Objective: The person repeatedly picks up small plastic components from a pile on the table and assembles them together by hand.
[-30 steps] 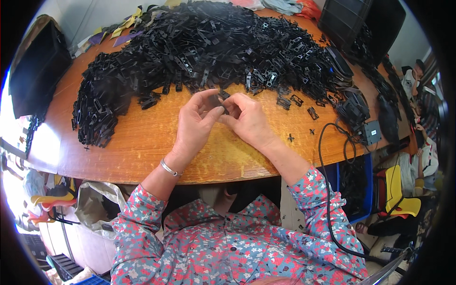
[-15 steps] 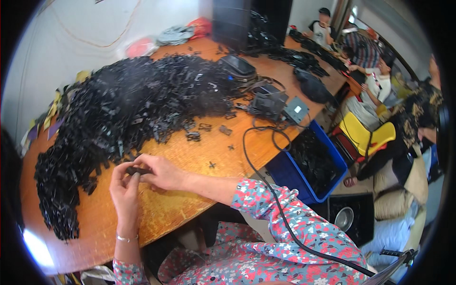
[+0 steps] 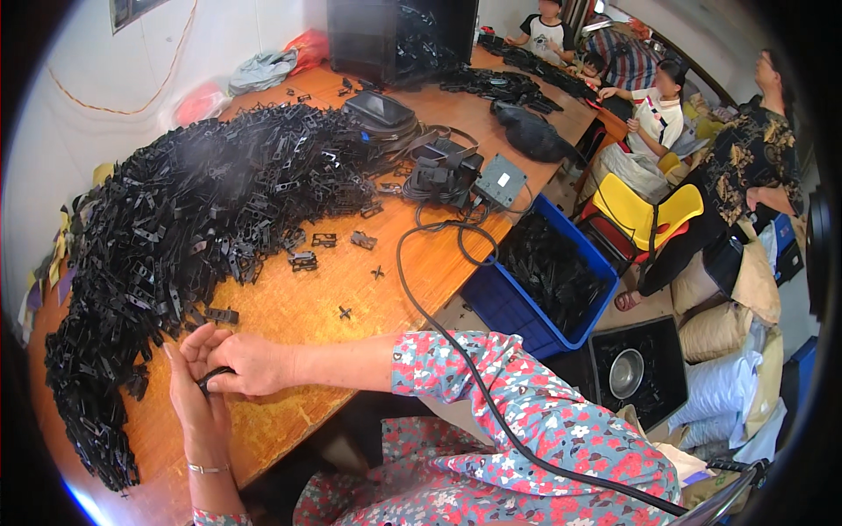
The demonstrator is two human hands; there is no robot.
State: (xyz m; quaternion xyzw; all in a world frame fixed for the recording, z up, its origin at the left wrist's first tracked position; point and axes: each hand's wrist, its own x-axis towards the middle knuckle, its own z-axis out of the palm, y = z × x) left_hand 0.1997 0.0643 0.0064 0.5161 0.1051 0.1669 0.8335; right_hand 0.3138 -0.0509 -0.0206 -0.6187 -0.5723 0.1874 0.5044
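Note:
A small dark plastic piece (image 3: 214, 376) is pinched in my right hand (image 3: 253, 361), with the thumb along it. My left hand (image 3: 189, 394) is cupped beside it, its thumb and fingers stretched out and apart, and the piece rests near its palm. Most of the piece is hidden by my fingers, so its full shape does not show. Just beyond my hands a black plastic clip (image 3: 222, 316) lies at the edge of a large heap of black plastic clips (image 3: 202, 193). The heap curves along the far and left parts of the wooden table (image 3: 377, 302).
Loose clips (image 3: 303, 261) lie between the heap and the table edge. A grey box (image 3: 502, 181) and black cable sit at the right; the cable also crosses my right arm. A blue crate (image 3: 535, 320) of black parts stands below. Co-workers sit near a yellow chair (image 3: 653, 215).
My hands appear lower and further left in the picture, and the whole view has shifted. The left thumb and fingers have opened away from the piece, which my right hand keeps.

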